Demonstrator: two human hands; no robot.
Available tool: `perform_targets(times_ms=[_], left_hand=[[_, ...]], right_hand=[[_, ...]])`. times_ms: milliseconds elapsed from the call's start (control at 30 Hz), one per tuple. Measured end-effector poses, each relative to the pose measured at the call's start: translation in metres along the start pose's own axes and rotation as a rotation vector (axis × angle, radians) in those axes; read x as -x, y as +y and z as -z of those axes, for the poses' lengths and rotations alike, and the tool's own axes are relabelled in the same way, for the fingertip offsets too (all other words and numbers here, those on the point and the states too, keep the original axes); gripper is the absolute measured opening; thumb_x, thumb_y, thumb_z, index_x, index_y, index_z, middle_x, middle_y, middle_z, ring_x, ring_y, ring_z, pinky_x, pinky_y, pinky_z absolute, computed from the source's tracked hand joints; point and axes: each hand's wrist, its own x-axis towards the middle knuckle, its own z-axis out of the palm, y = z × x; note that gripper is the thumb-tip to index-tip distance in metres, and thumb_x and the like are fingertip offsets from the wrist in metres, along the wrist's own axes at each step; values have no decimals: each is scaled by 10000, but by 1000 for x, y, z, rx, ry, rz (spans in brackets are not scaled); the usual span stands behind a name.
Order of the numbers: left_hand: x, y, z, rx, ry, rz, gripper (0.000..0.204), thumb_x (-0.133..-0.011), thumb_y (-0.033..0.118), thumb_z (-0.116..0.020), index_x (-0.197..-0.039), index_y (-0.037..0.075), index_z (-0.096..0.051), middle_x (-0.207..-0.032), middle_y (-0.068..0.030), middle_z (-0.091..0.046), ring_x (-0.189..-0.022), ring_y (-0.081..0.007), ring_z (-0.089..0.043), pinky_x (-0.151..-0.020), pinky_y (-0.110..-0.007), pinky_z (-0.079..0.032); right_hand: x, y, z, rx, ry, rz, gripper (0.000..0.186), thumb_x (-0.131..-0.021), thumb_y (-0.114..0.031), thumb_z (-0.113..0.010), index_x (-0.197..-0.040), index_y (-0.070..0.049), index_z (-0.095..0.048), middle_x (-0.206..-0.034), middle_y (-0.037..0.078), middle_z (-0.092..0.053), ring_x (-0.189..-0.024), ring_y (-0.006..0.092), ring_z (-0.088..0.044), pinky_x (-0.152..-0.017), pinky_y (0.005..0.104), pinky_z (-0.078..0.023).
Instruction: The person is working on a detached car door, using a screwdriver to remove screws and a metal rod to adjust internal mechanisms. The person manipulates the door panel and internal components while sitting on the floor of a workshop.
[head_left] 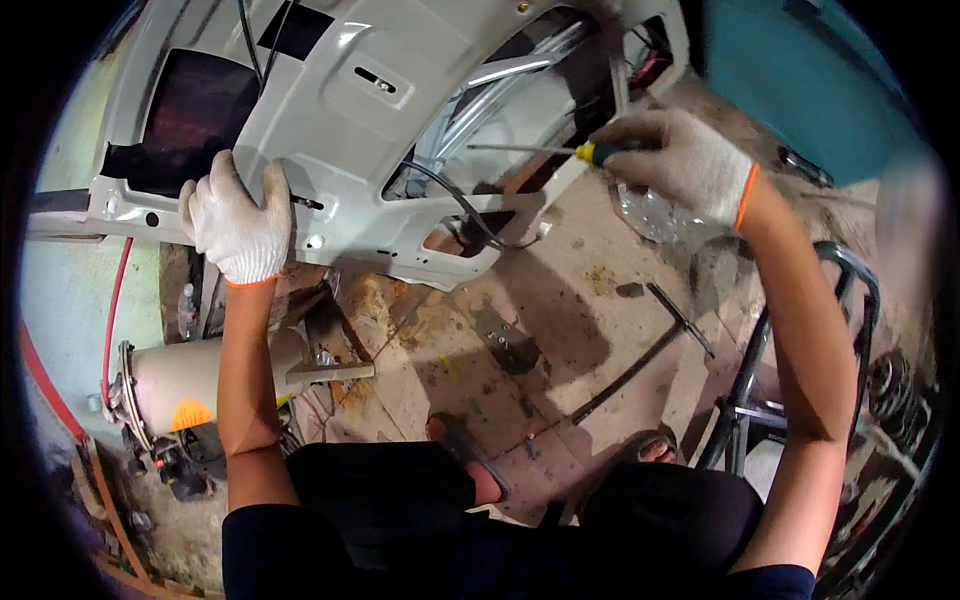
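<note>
A slim steel screwdriver with a yellow-and-green handle is held in the white-gloved right hand, its grip closed around the handle; no fastener is seen engaged. The white-gloved left hand is laid, grip spread, along the pale painted metal vehicle panel. Openings are left uncovered, so work seems unfinished; what is completed cannot be told.

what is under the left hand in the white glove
A pale grey metal car panel shows around the white-gloved left hand; the patch directly beneath is covered.
</note>
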Motion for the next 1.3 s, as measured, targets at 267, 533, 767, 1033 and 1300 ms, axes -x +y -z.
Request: perform_targets(times_ms=[267,533,767,1033,1300], left_hand=[[5,2,-14,-87,42,19,547,-738,345,-800,-1137,5,-642,-1009,-187,-671,-1047,-429,-579,-1005,-513,-411],[11,-3,-26,-63,93,30,570,-736,304,-819,-1174,-9,-630,-1125,-196,-660,-1148,-435,-542,-1037,-508,-385],[11,-3,-22,-107,58,12,575,-777,316,-799,-1197,-29,-610,-1148,-205,-645,-1153,-429,-534,-1050,-493,-362],[9,-5,-19,-78,3,-33,585,-788,381,-787,-1180,-18,-614,-1089,-183,-661,-1071,-417,-569,-1015,-482,-382],[3,-1,-15,-71,33,-18,525,-769,368,-791,-1120,6,-643,-900,-129,-662,-889,-341,-618,-1000,-457,-413]], right_hand=[[-43,28,-32,-117,-107,198,334,-822,-175,-687,-1119,-20,-688,-981,184,-715,-867,249,-696,-812,338,-540],[-71,36,-36,-3,-79,146,317,-809,-154,-691,-1091,-9,-682,-950,227,-679,-836,349,-686,-741,357,-549],[-79,43,-23,-110,-49,57,344,-810,-51,-690,-1149,6,-671,-1028,206,-709,-932,261,-714,-834,318,-537],[-85,39,-34,-71,-69,10,337,-826,-40,-662,-1160,11,-662,-986,156,-715,-870,165,-681,-802,290,-529],[-79,22,-44,-22,-45,17,347,-833,-80,-669,-1163,26,-648,-995,173,-708,-892,175,-679,-811,297,-525]])
